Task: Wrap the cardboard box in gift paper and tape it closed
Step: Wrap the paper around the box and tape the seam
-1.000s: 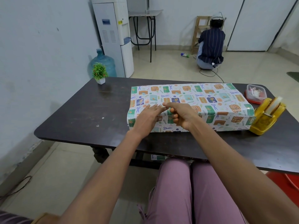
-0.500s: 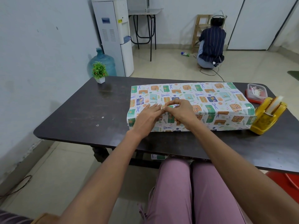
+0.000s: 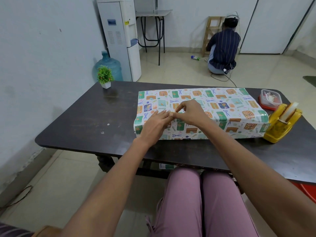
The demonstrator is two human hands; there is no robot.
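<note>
Here, a wrapped box (image 3: 213, 108) lies flat on a dark table (image 3: 102, 113), long side running left to right. The left hand (image 3: 154, 124) rests on it, fingers straight and together; the right hand (image 3: 191, 112) pinches at the paper.

No words, brand names or numbers can be read anywhere. The gift paper (image 3: 201, 106) carries only printed pictures of parcels, scissors and sprigs, no lettering. On the water dispenser (image 3: 119, 38) behind the table's far left corner, a small yellow sticker (image 3: 126, 22) and a blue panel (image 3: 111, 22) sit near the top, both too small to make out.
</note>
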